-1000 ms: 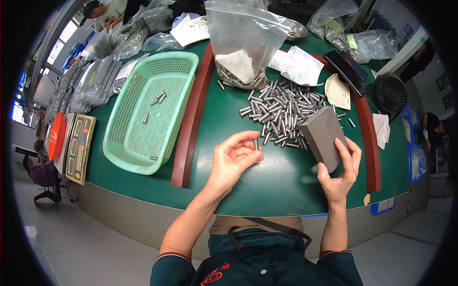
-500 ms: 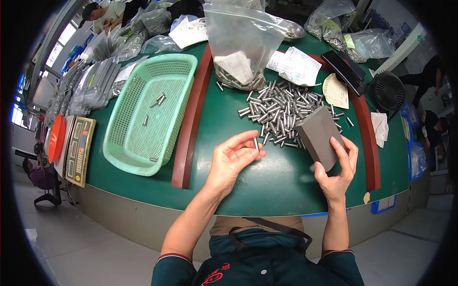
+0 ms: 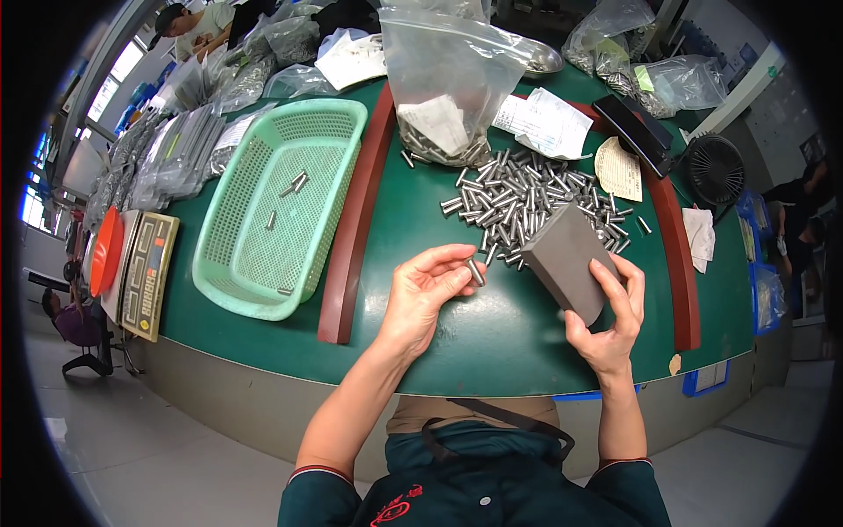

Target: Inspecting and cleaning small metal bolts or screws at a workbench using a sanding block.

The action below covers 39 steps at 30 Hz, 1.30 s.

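Between the thumb and fingers of my left hand [image 3: 427,295] is a small metal pin [image 3: 476,272] with a wider head, tilted. My right hand [image 3: 611,309] is closed around a dark grey-brown rectangular block [image 3: 566,259], its lower end in the fingers and its upper end near the pile. Just beyond both hands lies a heap of similar metal pins [image 3: 518,198] on the green table [image 3: 465,360]. A few more pins [image 3: 270,220] rest in the green plastic basket [image 3: 207,255] at the left.
Red-brown bars [image 3: 347,263] flank the work area. Behind the heap stand a clear bag of pins [image 3: 448,70], papers [image 3: 544,123] and a phone [image 3: 632,132]. A black fan [image 3: 713,169] is at the right, a scale [image 3: 147,277] at the far left. A person [image 3: 198,31] sits beyond.
The block has moved left in my right hand, closer to the left hand. The pin in my left fingers has tipped from near upright to slanting.
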Motion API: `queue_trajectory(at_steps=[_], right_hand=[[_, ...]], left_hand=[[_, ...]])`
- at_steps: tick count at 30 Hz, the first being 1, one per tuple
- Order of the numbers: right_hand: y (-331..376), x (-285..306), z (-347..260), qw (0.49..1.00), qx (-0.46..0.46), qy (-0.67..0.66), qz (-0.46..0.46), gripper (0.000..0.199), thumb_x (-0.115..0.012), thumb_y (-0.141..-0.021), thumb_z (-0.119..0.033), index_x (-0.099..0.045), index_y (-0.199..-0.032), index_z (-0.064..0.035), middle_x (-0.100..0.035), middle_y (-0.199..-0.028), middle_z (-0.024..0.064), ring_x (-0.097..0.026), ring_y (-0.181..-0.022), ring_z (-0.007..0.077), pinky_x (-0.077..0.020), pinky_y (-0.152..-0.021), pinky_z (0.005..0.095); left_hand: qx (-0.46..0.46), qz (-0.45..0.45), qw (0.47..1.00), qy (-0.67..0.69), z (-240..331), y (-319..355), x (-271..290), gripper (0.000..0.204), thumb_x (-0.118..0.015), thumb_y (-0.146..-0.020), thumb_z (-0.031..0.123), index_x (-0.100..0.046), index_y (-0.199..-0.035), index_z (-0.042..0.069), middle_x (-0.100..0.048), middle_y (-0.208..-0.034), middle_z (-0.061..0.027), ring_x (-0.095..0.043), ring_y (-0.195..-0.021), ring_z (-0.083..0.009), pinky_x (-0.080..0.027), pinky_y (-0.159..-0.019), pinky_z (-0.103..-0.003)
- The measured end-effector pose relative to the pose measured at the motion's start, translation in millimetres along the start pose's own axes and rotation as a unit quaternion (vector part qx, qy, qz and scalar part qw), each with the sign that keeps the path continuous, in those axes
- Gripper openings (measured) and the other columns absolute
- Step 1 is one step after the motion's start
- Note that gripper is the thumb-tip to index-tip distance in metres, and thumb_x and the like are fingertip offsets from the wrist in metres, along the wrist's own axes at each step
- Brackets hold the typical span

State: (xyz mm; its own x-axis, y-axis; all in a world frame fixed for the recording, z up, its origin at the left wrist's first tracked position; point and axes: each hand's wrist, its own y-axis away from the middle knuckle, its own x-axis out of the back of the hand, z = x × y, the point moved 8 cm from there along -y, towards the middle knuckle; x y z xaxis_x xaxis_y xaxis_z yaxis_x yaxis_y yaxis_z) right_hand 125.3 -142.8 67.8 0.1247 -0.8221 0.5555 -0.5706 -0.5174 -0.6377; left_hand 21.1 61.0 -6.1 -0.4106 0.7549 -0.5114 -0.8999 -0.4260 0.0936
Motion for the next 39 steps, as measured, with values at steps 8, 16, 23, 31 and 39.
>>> queue_trajectory(at_steps=[8,16,23,31,39], right_hand=[[-1,-11,-21,0.995,0.084,-0.025,-0.055,0.062,-0.075,-0.048,-0.022,-0.066,-0.108,-0.0086,-0.055,-0.112,0.0193,-0.054,-0.089,0.0319,-0.0435,-0.077,0.0405],[1,-17,-33,0.987,0.128,-0.030,-0.091,0.064,-0.077,-0.047,-0.023,-0.066,-0.109,-0.0128,-0.055,-0.113,0.0175,-0.055,-0.089,0.0304,-0.0422,-0.076,0.0396],[2,-20,-30,0.987,0.124,-0.018,-0.100,0.064,-0.076,-0.047,-0.024,-0.066,-0.109,-0.0137,-0.054,-0.114,0.0167,-0.055,-0.090,0.0304,-0.0415,-0.075,0.0393],[2,-21,-29,0.986,0.128,-0.014,-0.104,0.063,-0.076,-0.048,-0.025,-0.066,-0.109,-0.0138,-0.054,-0.114,0.0166,-0.054,-0.089,0.0304,-0.0412,-0.075,0.0396],[1,-21,-32,0.984,0.140,0.006,-0.111,0.059,-0.075,-0.049,-0.025,-0.067,-0.107,-0.0150,-0.055,-0.112,0.0168,-0.055,-0.087,0.0303,-0.0400,-0.076,0.0407]], left_hand=[[-0.026,0.005,1.000,0.010,3,1,-3,0.024,-0.061,-0.085,-0.002,-0.060,-0.110,-0.003,-0.067,-0.097,-0.0141,-0.065,-0.086,-0.0153,-0.054,-0.079,-0.027],[-0.054,0.021,0.996,-0.068,6,4,-6,0.023,-0.062,-0.086,-0.002,-0.061,-0.108,-0.005,-0.067,-0.097,-0.0127,-0.065,-0.085,-0.0147,-0.054,-0.079,-0.027],[-0.033,0.015,0.998,-0.043,7,5,-8,0.022,-0.062,-0.086,0.000,-0.061,-0.107,-0.006,-0.067,-0.097,-0.0129,-0.065,-0.084,-0.0161,-0.055,-0.077,-0.028],[-0.031,0.006,0.999,-0.026,5,4,-6,0.022,-0.061,-0.087,0.001,-0.062,-0.107,-0.006,-0.067,-0.097,-0.0141,-0.066,-0.084,-0.0174,-0.055,-0.077,-0.029],[-0.023,0.009,0.998,-0.051,3,6,-3,0.018,-0.064,-0.086,0.002,-0.065,-0.102,-0.005,-0.068,-0.091,-0.0128,-0.065,-0.080,-0.0154,-0.055,-0.074,-0.028]])
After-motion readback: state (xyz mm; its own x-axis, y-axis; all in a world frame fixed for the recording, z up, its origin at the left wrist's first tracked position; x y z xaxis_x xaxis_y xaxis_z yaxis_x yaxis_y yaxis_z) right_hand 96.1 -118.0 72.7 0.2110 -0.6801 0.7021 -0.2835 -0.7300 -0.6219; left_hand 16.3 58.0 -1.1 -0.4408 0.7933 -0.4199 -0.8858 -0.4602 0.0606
